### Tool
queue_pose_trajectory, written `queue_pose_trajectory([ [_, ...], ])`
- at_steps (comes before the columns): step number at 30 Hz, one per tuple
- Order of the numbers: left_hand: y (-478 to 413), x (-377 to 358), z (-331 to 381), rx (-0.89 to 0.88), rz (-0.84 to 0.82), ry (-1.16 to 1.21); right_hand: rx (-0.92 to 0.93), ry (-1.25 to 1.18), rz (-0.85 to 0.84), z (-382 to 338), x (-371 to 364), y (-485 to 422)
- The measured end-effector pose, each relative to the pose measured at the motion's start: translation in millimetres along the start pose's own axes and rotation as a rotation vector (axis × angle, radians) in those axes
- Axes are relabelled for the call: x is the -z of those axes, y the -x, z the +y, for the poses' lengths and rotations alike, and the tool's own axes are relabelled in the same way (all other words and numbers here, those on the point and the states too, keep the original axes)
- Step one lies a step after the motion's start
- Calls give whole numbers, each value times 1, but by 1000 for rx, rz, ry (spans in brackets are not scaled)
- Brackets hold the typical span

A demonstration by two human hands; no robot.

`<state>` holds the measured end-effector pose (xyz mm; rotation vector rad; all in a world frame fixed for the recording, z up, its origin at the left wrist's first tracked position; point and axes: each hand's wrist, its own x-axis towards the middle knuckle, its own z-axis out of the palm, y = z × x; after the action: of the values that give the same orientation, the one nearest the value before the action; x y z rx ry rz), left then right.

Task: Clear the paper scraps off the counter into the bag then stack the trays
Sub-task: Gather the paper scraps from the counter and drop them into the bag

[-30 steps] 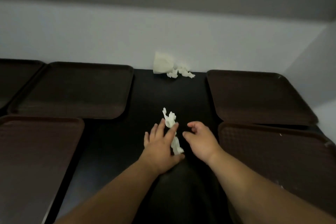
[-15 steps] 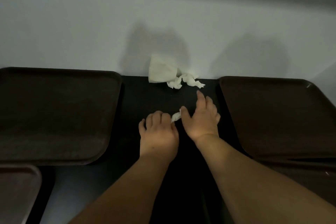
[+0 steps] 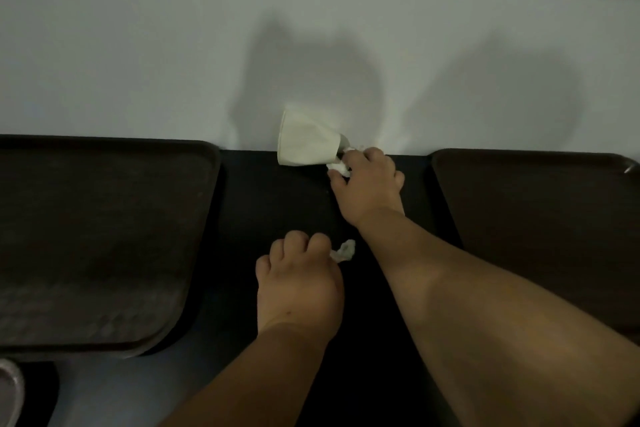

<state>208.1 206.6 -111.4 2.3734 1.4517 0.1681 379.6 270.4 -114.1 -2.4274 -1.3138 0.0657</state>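
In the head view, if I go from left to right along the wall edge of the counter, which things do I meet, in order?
Left tray → white paper bag → crumpled scrap → right hand, gripping that scrap → right tray.

No readable text, labels, brands, numbers or signs anywhere.

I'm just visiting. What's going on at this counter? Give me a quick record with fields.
Left hand: grips twisted scrap, one end sticking out
Right hand: grips crumpled scrap by the wall
Paper bag: on its side, beside the crumpled scrap
Trays: left tray, right tray, apart on dark counter
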Motion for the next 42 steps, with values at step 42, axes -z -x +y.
queue_pose_trajectory([
  [42,280,-9,204,-31,18,895,-448,-960,82,228,263,480],
])
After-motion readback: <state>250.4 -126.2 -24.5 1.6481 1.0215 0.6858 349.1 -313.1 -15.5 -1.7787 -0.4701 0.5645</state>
